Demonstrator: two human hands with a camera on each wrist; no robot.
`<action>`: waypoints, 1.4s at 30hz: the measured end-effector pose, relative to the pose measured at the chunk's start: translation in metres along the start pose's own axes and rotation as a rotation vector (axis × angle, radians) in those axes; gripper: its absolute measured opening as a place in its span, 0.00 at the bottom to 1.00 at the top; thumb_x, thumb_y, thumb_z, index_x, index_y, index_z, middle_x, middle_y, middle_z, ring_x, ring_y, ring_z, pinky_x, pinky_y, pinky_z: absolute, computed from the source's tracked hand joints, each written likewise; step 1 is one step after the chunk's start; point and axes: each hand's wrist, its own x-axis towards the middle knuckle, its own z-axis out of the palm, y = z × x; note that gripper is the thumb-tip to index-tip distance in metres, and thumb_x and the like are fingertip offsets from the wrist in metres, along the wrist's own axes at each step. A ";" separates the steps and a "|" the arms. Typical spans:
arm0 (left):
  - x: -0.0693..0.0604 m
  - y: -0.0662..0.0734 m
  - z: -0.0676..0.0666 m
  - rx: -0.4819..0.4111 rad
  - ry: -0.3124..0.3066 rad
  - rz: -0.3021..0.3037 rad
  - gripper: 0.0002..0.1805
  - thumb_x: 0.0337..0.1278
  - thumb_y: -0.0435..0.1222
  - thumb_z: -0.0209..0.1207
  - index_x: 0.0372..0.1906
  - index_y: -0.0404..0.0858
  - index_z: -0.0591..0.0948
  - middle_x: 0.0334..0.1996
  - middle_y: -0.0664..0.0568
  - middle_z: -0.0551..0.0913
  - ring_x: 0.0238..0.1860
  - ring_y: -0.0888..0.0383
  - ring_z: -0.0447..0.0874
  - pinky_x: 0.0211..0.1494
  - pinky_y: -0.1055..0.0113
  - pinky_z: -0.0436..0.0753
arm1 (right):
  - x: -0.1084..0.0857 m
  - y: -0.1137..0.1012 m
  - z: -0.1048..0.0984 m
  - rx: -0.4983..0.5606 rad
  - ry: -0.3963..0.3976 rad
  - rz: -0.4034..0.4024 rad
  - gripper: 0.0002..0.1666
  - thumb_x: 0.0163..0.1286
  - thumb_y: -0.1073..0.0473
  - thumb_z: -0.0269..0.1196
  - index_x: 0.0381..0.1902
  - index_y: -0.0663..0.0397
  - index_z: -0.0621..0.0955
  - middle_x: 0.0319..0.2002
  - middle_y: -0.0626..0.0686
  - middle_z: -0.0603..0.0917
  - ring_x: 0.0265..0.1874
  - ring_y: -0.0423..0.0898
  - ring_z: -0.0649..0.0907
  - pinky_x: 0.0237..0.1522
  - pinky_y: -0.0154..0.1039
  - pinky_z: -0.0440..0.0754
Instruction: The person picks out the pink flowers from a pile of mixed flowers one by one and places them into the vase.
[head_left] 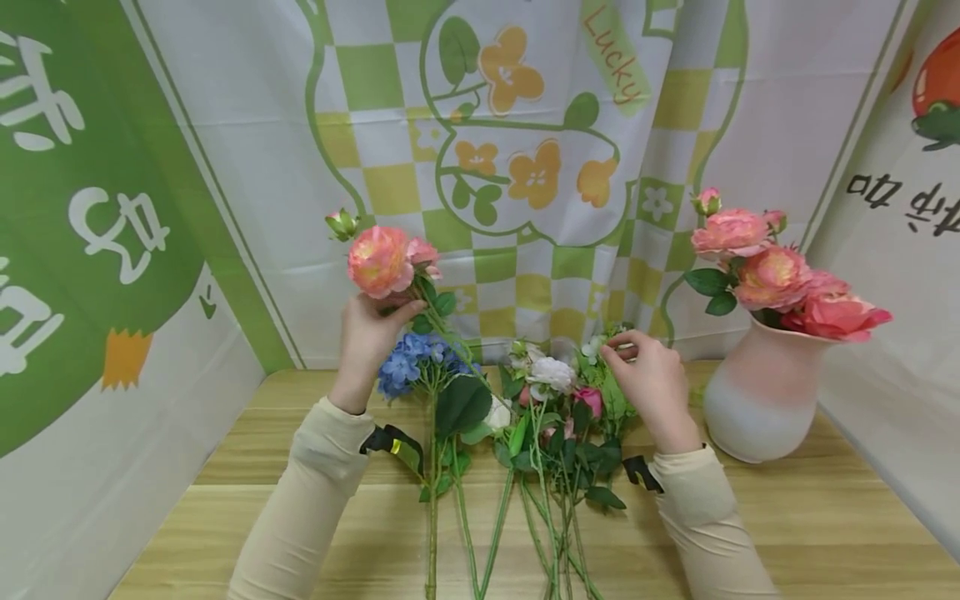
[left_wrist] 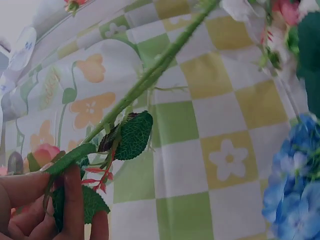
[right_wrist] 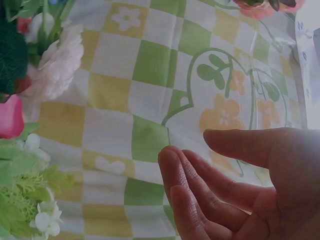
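Note:
My left hand (head_left: 372, 337) pinches a pink artificial peony (head_left: 380, 262) by its stem just under the bloom, holding it upright at a slant over the other flowers. In the left wrist view, the fingers (left_wrist: 74, 200) curl round the stem (left_wrist: 150, 77) among its leaves. My right hand (head_left: 651, 379) hovers above the right end of the flower pile with fingers loosely bent and nothing between them, as the right wrist view shows of the thumb (right_wrist: 240, 145). At the right stands a pink and white vase (head_left: 761, 396) with several pink peonies (head_left: 772, 279) in it.
On the wooden table (head_left: 360, 533) lie a blue hydrangea (head_left: 405, 362), a white flower (head_left: 553, 375), a magenta rose (head_left: 589, 401) and greenery, stems toward me. A checkered cloth (head_left: 525, 275) hangs behind. Printed panels stand at the left and right sides.

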 end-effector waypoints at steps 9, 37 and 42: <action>-0.009 0.000 0.021 -0.172 0.053 -0.013 0.11 0.51 0.30 0.66 0.39 0.27 0.83 0.36 0.34 0.84 0.31 0.71 0.80 0.38 0.77 0.80 | 0.003 -0.011 0.002 0.061 0.041 -0.029 0.19 0.68 0.43 0.58 0.44 0.48 0.83 0.39 0.56 0.87 0.32 0.51 0.85 0.24 0.41 0.78; -0.043 0.008 0.077 -0.482 -0.069 -0.102 0.22 0.55 0.28 0.63 0.56 0.37 0.75 0.50 0.42 0.80 0.50 0.51 0.80 0.50 0.64 0.80 | -0.010 -0.041 0.008 0.254 0.163 -0.252 0.11 0.62 0.51 0.66 0.41 0.47 0.86 0.34 0.50 0.89 0.30 0.45 0.87 0.34 0.45 0.84; -0.045 0.007 0.083 -0.521 -0.086 -0.074 0.24 0.54 0.26 0.62 0.57 0.36 0.73 0.48 0.40 0.79 0.48 0.52 0.80 0.49 0.64 0.80 | -0.013 -0.046 0.015 0.305 0.142 -0.299 0.08 0.61 0.54 0.67 0.38 0.48 0.88 0.33 0.49 0.89 0.29 0.42 0.86 0.32 0.41 0.84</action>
